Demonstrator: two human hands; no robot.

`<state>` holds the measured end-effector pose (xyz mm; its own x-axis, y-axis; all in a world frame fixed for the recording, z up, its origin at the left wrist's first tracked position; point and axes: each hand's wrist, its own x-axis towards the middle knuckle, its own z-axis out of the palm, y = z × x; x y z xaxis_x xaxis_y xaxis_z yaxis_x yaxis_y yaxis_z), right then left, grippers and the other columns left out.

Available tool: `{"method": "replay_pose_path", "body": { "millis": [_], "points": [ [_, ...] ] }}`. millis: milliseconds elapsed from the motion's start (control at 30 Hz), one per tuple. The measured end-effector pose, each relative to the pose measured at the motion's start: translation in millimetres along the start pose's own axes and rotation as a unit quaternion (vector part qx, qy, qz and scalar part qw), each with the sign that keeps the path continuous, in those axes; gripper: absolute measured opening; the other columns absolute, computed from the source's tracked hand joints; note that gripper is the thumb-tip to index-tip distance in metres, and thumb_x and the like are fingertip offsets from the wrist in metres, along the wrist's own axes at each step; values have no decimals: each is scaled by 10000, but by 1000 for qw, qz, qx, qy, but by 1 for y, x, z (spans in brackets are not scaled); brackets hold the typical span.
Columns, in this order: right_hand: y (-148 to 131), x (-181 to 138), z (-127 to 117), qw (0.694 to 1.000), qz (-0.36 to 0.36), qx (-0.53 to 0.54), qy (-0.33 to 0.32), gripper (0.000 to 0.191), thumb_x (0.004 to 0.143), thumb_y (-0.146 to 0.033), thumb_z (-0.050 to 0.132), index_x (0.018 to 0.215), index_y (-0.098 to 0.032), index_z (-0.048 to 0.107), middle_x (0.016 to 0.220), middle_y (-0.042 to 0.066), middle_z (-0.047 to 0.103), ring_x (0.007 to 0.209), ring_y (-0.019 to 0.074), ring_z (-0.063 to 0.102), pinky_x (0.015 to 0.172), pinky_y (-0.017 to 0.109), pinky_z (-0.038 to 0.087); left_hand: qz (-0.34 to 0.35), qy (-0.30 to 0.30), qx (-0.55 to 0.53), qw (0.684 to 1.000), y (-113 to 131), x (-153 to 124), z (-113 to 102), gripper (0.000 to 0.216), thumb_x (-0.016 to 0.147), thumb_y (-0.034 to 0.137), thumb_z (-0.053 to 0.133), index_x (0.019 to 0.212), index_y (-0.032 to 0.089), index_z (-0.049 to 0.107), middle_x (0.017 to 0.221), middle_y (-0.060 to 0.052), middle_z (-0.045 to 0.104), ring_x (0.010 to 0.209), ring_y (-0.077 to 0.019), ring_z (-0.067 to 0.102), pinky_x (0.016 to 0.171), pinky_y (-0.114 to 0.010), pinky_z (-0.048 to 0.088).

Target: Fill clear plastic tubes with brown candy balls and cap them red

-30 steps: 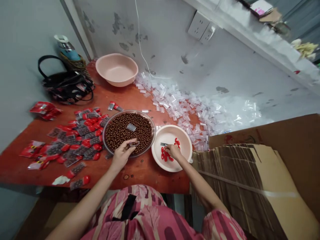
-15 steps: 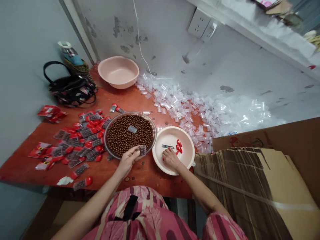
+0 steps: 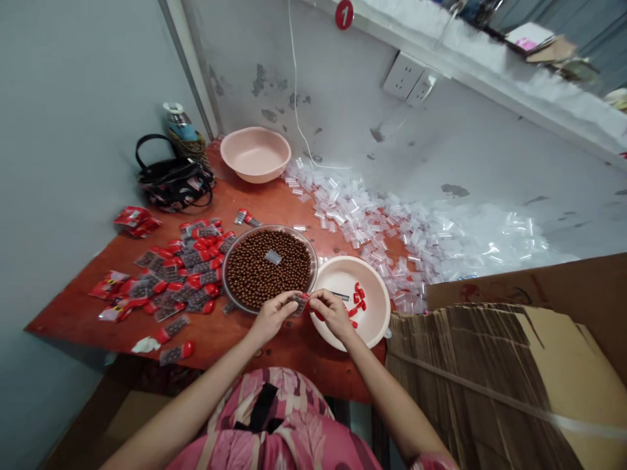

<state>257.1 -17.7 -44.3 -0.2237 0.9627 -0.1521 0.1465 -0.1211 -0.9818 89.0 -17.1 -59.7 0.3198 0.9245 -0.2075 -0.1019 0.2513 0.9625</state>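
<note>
Pinched in my left hand (image 3: 269,321) is a small clear plastic case (image 3: 298,305) with dark brown balls inside. My right hand (image 3: 334,314) has its fingers closed on a red cap (image 3: 305,297) at the case's right end; the fingers partly hide it. Under my right hand stands a cream basin (image 3: 376,312) with several loose red caps (image 3: 360,295) and a small dark printed strip (image 3: 341,296). Beside my left hand, a round bowl (image 3: 226,287) is full of shiny brown balls (image 3: 259,271), with an unfilled clear case (image 3: 273,256) lying on them.
Capped, filled cases (image 3: 196,267) are heaped on the red table (image 3: 313,372) at left. Clear cases (image 3: 353,209) lie piled along the wall. A pink basin (image 3: 255,156) and black handbag (image 3: 176,183) stand at the back. Stacked cardboard (image 3: 455,365) borders the right side.
My right hand has come up from the cream basin with a red cap and met the case in my left hand. The camera view has shifted left.
</note>
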Motion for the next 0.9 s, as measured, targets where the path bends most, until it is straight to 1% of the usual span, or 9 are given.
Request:
{"method": "replay_pose_path", "body": {
  "millis": [133,233,300,367,467,567,767,833,900],
  "points": [
    [-5,3,-4,998,-2,-27,-56,184,746,-295,533,889,-180,524,810,13,568,733,118,535,681,247,437,20,6,53,998,1,-5,-7,323,752,322,505,1027,169,578,1045,-59,606,982,-204,535,871,-330,404],
    [-19,6,-9,984,-60,-157,-59,262,768,-225,472,1027,-200,498,878,26,583,773,128,540,721,268,432,27,9,59,998,0,-9,-12,326,765,324,486,1046,181,569,1056,-51,603,975,-197,539,862,-325,409],
    [-33,8,-12,957,-117,-254,-81,353,760,-154,432,1105,-213,472,963,39,578,841,137,532,777,281,411,35,10,69,997,0,-10,-15,323,772,320,478,1053,189,569,1063,-43,602,979,-192,538,873,-323,399],
    [-48,12,-14,922,-160,-323,-143,432,737,-100,401,1148,-224,450,1035,45,560,902,145,518,811,285,393,45,10,88,995,1,-10,-20,328,770,320,483,1058,191,572,1069,-41,602,992,-193,533,893,-331,382],
    [-63,24,-15,865,-188,-403,-232,492,707,-77,394,1172,-233,434,1020,43,560,877,147,523,782,273,399,63,1,134,989,7,-5,-29,331,761,321,497,1053,193,585,1075,-42,602,1008,-201,528,915,-339,358],
    [-70,41,-11,825,-199,-447,-283,489,702,-85,407,1168,-233,431,1001,41,563,831,146,532,732,257,403,87,-18,175,981,15,2,-40,316,762,310,494,1042,205,596,1071,-34,606,992,-201,540,896,-328,371],
    [-72,70,3,778,-199,-503,-319,365,728,-130,428,1079,-212,478,934,44,587,745,141,550,648,230,384,117,15,245,962,24,11,-59,287,775,302,471,1006,210,614,1032,-40,623,953,-191,556,856,-306,396],
    [-70,76,6,756,-191,-544,-309,330,742,-161,436,1065,-210,488,903,52,591,705,145,551,618,230,376,120,41,262,957,24,12,-64,286,777,298,461,1006,216,612,1034,-42,622,962,-190,551,866,-311,389],
    [-66,83,6,749,-179,-570,-287,301,750,-170,444,1043,-202,503,870,59,591,689,148,551,612,234,377,118,73,270,953,22,12,-68,290,781,291,450,1016,220,604,1038,-43,619,966,-188,548,872,-317,385]
  ]
}}
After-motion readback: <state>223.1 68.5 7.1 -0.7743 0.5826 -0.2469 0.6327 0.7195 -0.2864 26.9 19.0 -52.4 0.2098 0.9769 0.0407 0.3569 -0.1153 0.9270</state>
